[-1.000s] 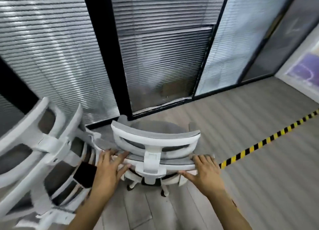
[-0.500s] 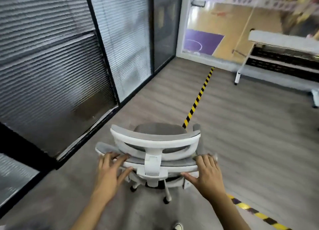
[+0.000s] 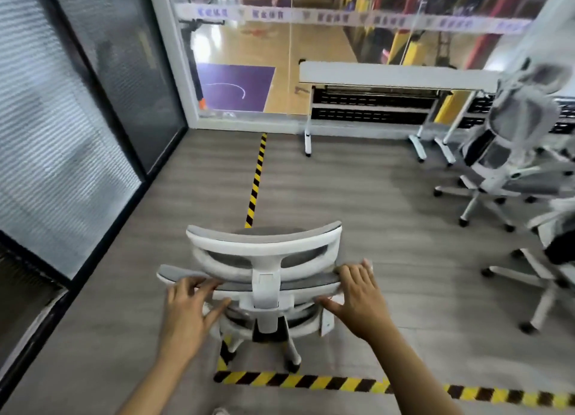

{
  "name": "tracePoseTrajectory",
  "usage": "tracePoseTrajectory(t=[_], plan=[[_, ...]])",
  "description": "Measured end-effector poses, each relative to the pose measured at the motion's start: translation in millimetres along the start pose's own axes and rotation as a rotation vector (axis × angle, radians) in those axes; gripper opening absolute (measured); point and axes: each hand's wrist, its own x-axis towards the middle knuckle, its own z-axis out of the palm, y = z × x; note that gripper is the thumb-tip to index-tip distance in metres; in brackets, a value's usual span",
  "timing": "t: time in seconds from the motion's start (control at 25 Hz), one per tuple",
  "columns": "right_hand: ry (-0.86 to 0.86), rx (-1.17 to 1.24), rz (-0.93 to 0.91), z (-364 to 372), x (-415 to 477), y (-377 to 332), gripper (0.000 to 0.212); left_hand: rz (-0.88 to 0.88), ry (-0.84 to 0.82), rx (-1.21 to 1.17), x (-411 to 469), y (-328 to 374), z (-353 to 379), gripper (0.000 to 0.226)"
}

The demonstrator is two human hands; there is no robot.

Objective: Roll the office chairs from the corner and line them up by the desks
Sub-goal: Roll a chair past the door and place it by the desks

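Observation:
A white-framed office chair with grey mesh point(image 3: 264, 243) stands right in front of me, its back towards me. My left hand point(image 3: 189, 308) grips the left part of the backrest's top edge, fingers over it and thumb underneath. My right hand point(image 3: 357, 299) holds the right part the same way. The chair's castors stand by a corner of yellow-black floor tape point(image 3: 311, 380). A white desk point(image 3: 389, 73) stands ahead on the right against the glass wall.
Two more white mesh chairs, the farther chair point(image 3: 510, 153) and the nearer chair point(image 3: 557, 259), stand at the right by the desks. A glass partition with blinds point(image 3: 62, 134) runs along the left. A tape strip point(image 3: 256, 178) leads across the grey floor to the far wall.
The chair and I have turned away from the corner and its stacked chairs, swinging right; the desks and other chairs have come into view. Both hands kept their hold on the backrest.

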Motion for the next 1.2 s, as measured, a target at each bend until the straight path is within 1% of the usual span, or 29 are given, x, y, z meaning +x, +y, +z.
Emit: tracePoseTrajectory(t=[0.16, 0.32, 0.48, 0.56, 0.68, 0.84, 0.96, 1.08, 1.2], plan=[[0.053, -0.036, 0.11, 8, 85, 65, 0.067, 0.097, -0.003, -0.036, 130, 19, 57, 0.046], [0.058, -0.089, 0.257, 15, 149, 120, 0.066, 0.209, -0.141, -0.041, 254, 36, 116, 0.044], [0.066, -0.139, 0.411, 18, 223, 164, 0.065, 0.321, -0.216, 0.001, 392, 61, 165, 0.05], [0.1, -0.17, 0.477, 23, 256, 189, 0.067, 0.375, -0.233, 0.002, 453, 81, 186, 0.053], [0.166, -0.217, 0.583, 35, 315, 227, 0.068, 0.457, -0.226, 0.055, 539, 110, 227, 0.047], [0.23, -0.233, 0.704, 52, 396, 287, 0.069, 0.46, -0.275, 0.058, 652, 161, 288, 0.047], [0.221, -0.213, 0.806, 58, 469, 340, 0.072, 0.478, -0.321, 0.002, 744, 197, 336, 0.05], [0.25, -0.25, 0.838, 62, 535, 390, 0.075, 0.491, -0.368, 0.002, 833, 233, 379, 0.057], [0.252, -0.249, 0.914, 58, 601, 435, 0.073, 0.493, -0.41, -0.037, 913, 270, 421, 0.06]])
